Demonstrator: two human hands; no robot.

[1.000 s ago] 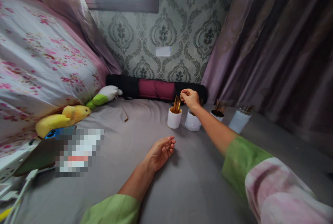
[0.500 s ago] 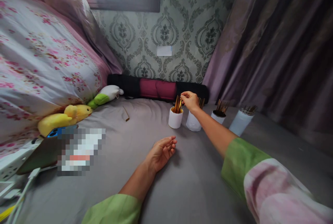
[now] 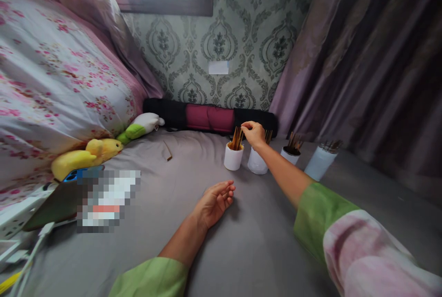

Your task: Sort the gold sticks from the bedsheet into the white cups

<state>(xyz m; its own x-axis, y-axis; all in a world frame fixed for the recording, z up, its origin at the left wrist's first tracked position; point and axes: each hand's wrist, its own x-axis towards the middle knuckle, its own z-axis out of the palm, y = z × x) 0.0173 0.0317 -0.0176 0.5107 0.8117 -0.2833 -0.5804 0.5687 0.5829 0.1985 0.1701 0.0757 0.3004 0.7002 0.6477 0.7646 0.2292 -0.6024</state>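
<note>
My right hand point(image 3: 253, 133) reaches out over a row of white cups on the grey bed sheet point(image 3: 165, 223). Its fingers pinch the top of a thin brown stick point(image 3: 239, 138) standing in the leftmost cup point(image 3: 233, 158), which holds several such sticks. A second cup point(image 3: 256, 162) sits just under my wrist, and two more cups point(image 3: 288, 154) point(image 3: 319, 161) with sticks stand further right. My left hand point(image 3: 214, 201) rests palm up on the sheet nearer to me, fingers loosely curled and apart, holding nothing. One loose stick point(image 3: 167, 150) lies on the sheet to the left.
A black and maroon bolster point(image 3: 207, 118) lies against the patterned wall. Floral bedding point(image 3: 51, 80) is piled at the left with a yellow plush toy point(image 3: 84, 155) and a green and white one point(image 3: 140, 126). A dark curtain point(image 3: 373, 66) hangs at the right. Cables point(image 3: 24, 260) lie bottom left.
The view has shifted slightly. My right hand stays pinched at the sticks in the leftmost cup, a touch lower than a second ago. My left hand has not moved.
</note>
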